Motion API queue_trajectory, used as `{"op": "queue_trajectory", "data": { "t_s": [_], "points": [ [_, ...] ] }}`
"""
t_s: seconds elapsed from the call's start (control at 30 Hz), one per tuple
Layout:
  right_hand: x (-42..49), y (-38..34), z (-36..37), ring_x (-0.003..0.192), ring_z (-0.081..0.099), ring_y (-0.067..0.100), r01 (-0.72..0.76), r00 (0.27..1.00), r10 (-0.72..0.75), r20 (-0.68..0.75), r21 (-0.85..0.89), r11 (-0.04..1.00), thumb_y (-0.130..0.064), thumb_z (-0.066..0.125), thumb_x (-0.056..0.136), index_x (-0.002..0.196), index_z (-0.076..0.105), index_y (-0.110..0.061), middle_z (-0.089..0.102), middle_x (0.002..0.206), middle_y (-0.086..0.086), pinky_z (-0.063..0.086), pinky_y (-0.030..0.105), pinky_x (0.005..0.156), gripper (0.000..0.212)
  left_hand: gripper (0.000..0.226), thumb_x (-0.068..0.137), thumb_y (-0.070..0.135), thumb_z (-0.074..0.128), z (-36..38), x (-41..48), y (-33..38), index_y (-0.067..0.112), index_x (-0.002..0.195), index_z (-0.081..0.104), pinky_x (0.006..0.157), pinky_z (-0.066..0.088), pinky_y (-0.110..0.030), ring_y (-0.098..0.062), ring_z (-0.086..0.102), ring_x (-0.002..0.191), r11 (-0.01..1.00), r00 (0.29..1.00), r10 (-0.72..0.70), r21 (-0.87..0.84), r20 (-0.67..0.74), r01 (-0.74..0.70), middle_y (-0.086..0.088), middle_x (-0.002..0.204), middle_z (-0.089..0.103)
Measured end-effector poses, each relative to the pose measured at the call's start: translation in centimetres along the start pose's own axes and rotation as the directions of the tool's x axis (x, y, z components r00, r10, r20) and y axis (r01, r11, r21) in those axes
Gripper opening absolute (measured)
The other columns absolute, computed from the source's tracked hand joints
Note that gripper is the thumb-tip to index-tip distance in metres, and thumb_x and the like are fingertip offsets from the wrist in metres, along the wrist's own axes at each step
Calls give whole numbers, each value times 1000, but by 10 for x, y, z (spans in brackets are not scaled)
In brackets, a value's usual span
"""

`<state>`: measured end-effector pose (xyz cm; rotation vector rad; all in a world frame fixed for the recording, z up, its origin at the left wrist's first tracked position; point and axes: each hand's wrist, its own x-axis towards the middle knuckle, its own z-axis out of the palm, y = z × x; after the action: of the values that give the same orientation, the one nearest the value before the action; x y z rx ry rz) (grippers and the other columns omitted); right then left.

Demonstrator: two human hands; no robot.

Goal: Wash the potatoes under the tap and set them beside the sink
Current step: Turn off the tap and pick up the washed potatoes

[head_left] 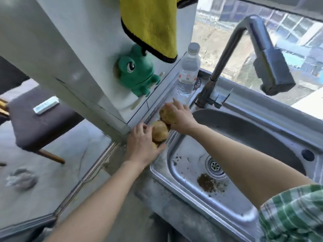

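Brown potatoes lie on the ribbed steel ledge at the left of the sink [176,173]. My right hand [180,117] is wrapped over the far potato [165,115]. My left hand [140,145] cups the near potato [159,131] from the left, and a sliver of a third potato [154,145] shows under its fingers. The tap [258,55] arches over the basin with its spout head at the right; no water runs from it. Dirt specks and a brown patch lie near the drain [214,165].
A clear water bottle [187,72] stands on the ledge just behind the potatoes. A green frog toy [136,70] and a yellow cloth [150,25] hang on the white wall at the left. The tap handle [222,99] is beside the bottle. A stool with a white remote [45,105] stands at far left.
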<state>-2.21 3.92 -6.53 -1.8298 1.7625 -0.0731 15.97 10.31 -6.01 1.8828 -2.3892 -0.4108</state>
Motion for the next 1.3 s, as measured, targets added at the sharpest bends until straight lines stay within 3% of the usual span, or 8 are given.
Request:
{"op": "queue_trajectory", "data": {
  "t_s": [0.3, 0.43, 0.53, 0.63, 0.73, 0.9, 1.07, 1.3],
  "points": [
    [23, -20, 16, 127, 30, 40, -93, 991, 69, -112, -224, 970, -8, 69, 73, 142, 32, -37, 23, 143, 12, 45, 51, 99, 84, 109, 75, 64, 70, 35, -11, 1, 32, 154, 2, 92, 50, -48, -34, 49, 116, 957, 945, -270, -58, 183, 285, -14, 138, 30],
    [26, -14, 14, 116, 47, 38, -47, 994, 27, -103, -197, 979, -22, 76, 68, 138, 35, -30, 40, 130, 13, 48, 45, 89, 82, 100, 83, 56, 67, 32, -9, 2, 36, 156, 1, 87, 51, -44, -31, 50, 111, 949, 944, -303, -47, 134, 311, -13, 131, 42],
    [19, -3, 11, 118, 48, 31, -103, 968, 115, -223, 65, 993, -39, 81, 63, 140, 37, -21, 47, 128, 10, 49, 42, 92, 90, 88, 85, 47, 67, 34, -8, -3, 38, 153, 12, 84, 52, -45, -32, 52, 107, 944, 956, -273, -159, 110, 288, -13, 124, 46],
    [7, -1, 6, 110, 59, 24, -172, 937, 311, -161, 561, 809, -56, 79, 64, 133, 45, -11, 59, 121, 7, 52, 41, 93, 88, 88, 85, 46, 67, 34, -8, -4, 27, 154, 17, 90, 50, -43, -32, 51, 116, 943, 963, -257, -195, 84, 269, -14, 131, 49],
    [-6, -10, 6, 99, 66, 20, -215, 967, 237, 91, 790, 575, -81, 61, 55, 124, 55, -13, 67, 112, 5, 55, 33, 86, 97, 84, 85, 48, 67, 37, -7, -8, 8, 149, 31, 100, 44, -41, -32, 48, 127, 906, 940, -326, -250, 97, 340, -13, 140, 49],
    [-18, -24, 19, 105, 64, 17, -285, 958, 96, 271, 849, 444, -71, 49, 79, 125, 55, -26, 66, 118, 2, 53, 34, 92, 64, 34, 83, 48, 64, 35, -2, -10, 15, 91, 67, 73, 43, -35, -28, 58, 93, 874, 933, -345, -330, 96, 357, -2, 97, 54],
    [-24, -23, 14, 106, 63, 15, -307, 952, 77, 297, 909, 283, -67, 42, 90, 117, 55, -27, 64, 118, 2, 53, 37, 89, 50, 30, 81, 46, 69, 28, -1, -13, 16, 81, 68, 66, 37, -32, -24, 57, 88, 876, 954, -300, -389, 26, 286, -1, 90, 58],
    [-45, -11, -4, 119, 62, 30, -291, 955, -42, 294, 955, 66, -82, 59, 59, 137, 51, -11, 61, 133, 15, 51, 49, 100, 106, 35, 82, 50, 71, 7, 3, 6, 20, 98, 70, 76, 51, -36, -20, 60, 92, 894, 993, -107, -442, -49, 75, 1, 100, 62]
  ]
}}
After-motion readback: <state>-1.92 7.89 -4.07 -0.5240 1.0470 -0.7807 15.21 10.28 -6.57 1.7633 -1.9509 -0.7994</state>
